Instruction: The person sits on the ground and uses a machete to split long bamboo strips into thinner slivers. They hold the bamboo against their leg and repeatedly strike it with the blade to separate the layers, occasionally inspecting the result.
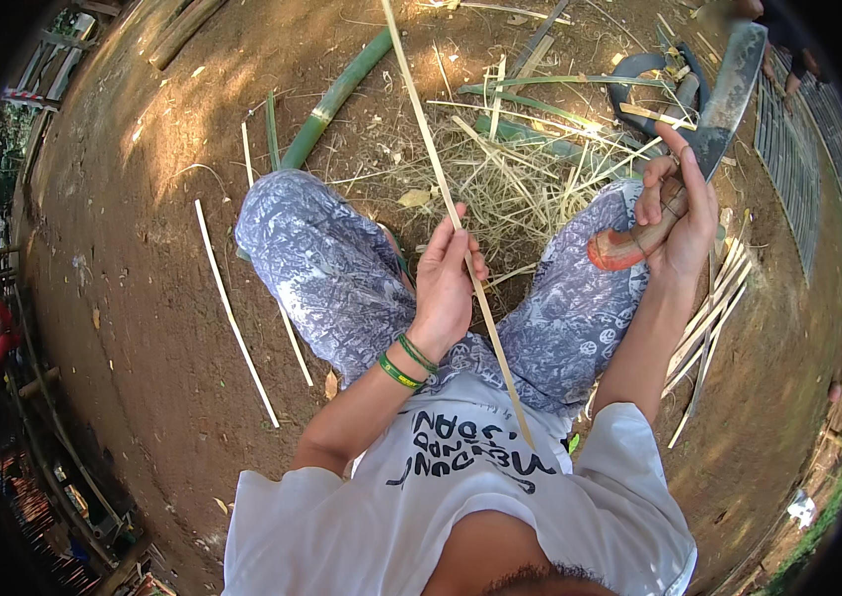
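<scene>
Loose bamboo strips (236, 308): two pale lengths are laid on the bare earth (157, 387), beside the left leg.
Green bamboo pole (339, 99): it is set on the earth, with one end near the left knee; it could be rolled if struck by the foot or knee.
Left hand (448, 273): a narrow grip is kept, with the bamboo strip (424, 121) pinched between thumb and fingers.
Bamboo strip position: it is held aslant over the lap, its upper part carried past the frame edge and its lower end over the white T-shirt (441, 526). Because it is gripped at one place only, it could be twisted or sprung aside; fingers could be cut by a sharp edge if it were pulled through.
Shavings heap (520, 189): it is spread beyond the lap; a dropped sliver could easily be lost in it.
Right hand (687, 223): the wooden handle of the machete (727, 104) is held in a loose-looking grip, one finger being extended beside the blade's base. If the handle were turned or let slip, that finger or the right thigh could be cut.
Strip bundle (714, 318): it is laid by the right forearm; strips could be scattered by the elbow.
Slatted panel (783, 169): it is placed at far right, well apart from the right hand.
</scene>
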The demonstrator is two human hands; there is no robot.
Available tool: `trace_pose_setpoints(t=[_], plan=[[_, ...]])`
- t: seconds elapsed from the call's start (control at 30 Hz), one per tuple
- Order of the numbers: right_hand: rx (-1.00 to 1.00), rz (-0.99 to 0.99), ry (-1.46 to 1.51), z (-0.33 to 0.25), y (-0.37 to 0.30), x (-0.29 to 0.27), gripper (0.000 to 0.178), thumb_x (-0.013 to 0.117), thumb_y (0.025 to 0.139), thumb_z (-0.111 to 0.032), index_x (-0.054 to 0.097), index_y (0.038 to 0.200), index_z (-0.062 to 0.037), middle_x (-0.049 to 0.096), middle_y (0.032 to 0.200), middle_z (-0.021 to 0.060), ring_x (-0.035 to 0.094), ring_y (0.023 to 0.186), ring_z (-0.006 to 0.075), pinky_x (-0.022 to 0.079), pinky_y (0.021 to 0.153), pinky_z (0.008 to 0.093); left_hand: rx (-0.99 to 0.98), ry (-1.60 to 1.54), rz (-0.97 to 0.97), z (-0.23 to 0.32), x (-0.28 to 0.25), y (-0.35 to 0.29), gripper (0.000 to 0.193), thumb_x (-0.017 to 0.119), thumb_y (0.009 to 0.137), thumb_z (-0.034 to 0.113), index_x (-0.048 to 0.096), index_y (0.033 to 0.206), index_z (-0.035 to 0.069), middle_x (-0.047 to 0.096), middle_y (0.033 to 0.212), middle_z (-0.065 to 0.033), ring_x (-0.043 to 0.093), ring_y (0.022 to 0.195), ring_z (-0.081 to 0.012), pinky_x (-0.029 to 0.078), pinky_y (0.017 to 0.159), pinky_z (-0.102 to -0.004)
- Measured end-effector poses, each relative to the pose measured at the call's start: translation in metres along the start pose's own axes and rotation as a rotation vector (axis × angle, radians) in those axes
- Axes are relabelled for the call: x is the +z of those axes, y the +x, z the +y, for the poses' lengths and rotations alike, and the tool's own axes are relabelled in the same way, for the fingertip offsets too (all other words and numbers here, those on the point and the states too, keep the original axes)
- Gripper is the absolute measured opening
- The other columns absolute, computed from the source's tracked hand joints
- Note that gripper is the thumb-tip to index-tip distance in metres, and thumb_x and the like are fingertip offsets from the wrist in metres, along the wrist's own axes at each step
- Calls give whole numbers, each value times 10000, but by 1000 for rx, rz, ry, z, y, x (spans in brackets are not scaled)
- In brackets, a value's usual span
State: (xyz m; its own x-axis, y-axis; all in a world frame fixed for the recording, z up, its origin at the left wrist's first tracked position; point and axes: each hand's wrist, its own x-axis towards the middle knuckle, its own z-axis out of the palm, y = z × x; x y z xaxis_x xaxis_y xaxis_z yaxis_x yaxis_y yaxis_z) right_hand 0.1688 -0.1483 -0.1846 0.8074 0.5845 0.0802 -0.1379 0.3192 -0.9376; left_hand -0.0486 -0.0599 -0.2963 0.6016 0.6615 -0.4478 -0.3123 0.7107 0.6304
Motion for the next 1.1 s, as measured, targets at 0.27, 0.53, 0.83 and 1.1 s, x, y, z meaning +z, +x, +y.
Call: trace_pose_setpoints(t=[0.27,0.53,0.83,1.1], plan=[[-14,-91,-16,-21,5,19,409,592,986,-257,584,1236,66,667,762,136,489,428,66,402,400,217,445,202,-239,92,86,21,362,519,1037,148,491,1396,99,531,917,7,505,619,-59,378,487,-188],[-106,-141,-26,-46,11,36,371,572,993,-237,601,1221,55,697,829,157,507,448,61,385,388,199,835,362,-331,183,117,-8,354,545,1019,117,536,1365,43,625,874,-31,446,513,-43,331,429,-180],[-84,-153,4,-23,17,15,494,454,1042,-303,500,1346,83,627,816,83,448,442,45,361,383,205,1106,738,296,331,-50,-63,338,572,1001,87,576,1329,5,623,854,-13,459,554,-20,333,443,-176],[36,-84,-8,3,22,14,491,423,1059,-301,471,1368,77,598,801,58,401,445,47,349,398,209,713,913,674,152,-297,19,271,579,994,120,636,1220,-19,530,764,44,471,672,-48,416,578,-226]])
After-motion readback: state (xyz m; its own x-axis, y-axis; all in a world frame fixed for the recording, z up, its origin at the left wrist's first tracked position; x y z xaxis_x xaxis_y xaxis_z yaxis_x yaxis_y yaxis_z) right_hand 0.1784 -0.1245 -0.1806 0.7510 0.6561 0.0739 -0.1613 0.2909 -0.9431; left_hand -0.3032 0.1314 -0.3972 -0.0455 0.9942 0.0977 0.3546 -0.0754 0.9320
